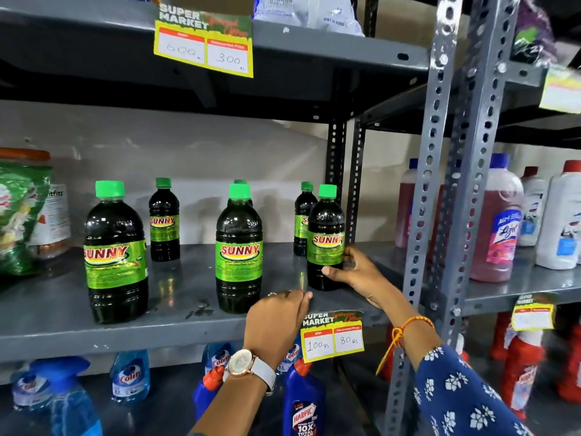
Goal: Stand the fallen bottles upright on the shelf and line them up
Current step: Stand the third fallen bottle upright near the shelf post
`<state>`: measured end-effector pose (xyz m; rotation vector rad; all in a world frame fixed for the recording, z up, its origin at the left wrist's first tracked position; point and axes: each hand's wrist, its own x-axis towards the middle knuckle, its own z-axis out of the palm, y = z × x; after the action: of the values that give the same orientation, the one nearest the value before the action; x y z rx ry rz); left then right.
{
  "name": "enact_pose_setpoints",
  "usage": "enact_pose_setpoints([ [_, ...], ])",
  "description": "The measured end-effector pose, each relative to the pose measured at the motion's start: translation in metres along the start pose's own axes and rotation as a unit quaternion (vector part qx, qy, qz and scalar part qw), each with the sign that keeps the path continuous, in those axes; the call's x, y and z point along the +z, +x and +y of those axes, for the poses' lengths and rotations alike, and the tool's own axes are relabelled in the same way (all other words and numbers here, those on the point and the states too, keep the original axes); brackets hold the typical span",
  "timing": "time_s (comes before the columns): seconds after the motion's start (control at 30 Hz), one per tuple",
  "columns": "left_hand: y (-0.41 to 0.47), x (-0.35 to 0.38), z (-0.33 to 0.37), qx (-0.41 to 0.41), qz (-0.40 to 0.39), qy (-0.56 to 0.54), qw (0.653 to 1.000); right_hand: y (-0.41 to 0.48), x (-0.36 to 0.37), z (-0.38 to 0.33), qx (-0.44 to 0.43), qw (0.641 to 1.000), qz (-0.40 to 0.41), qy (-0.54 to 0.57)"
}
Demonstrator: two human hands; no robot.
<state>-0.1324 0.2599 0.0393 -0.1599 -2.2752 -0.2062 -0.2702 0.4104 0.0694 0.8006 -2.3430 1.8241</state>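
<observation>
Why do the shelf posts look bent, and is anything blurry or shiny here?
Head view: the wide-angle lens bows the grey shelf post; the edges smear, as at the yellow tag at far right; the Sunny bottles and the shelf surface carry soft glare; the centre is sharp, including the right hand on a bottle.

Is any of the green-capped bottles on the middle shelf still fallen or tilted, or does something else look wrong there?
No bottle lies fallen; all six dark bottles stand upright. They are not lined up, though: three in front, three scattered behind. The right hand holds the front right bottle. Small dark marks stain the shelf near the front edge.
</observation>
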Motion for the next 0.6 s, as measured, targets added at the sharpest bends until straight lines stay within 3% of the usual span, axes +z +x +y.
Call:
enact_pose_setpoints([
  [0.6, -0.001, 0.005, 0.000, 0.003, -0.009, 0.005, 1.000, -0.044, -0.012, -0.009, -0.023, 0.999, -0.017, -0.041],
])
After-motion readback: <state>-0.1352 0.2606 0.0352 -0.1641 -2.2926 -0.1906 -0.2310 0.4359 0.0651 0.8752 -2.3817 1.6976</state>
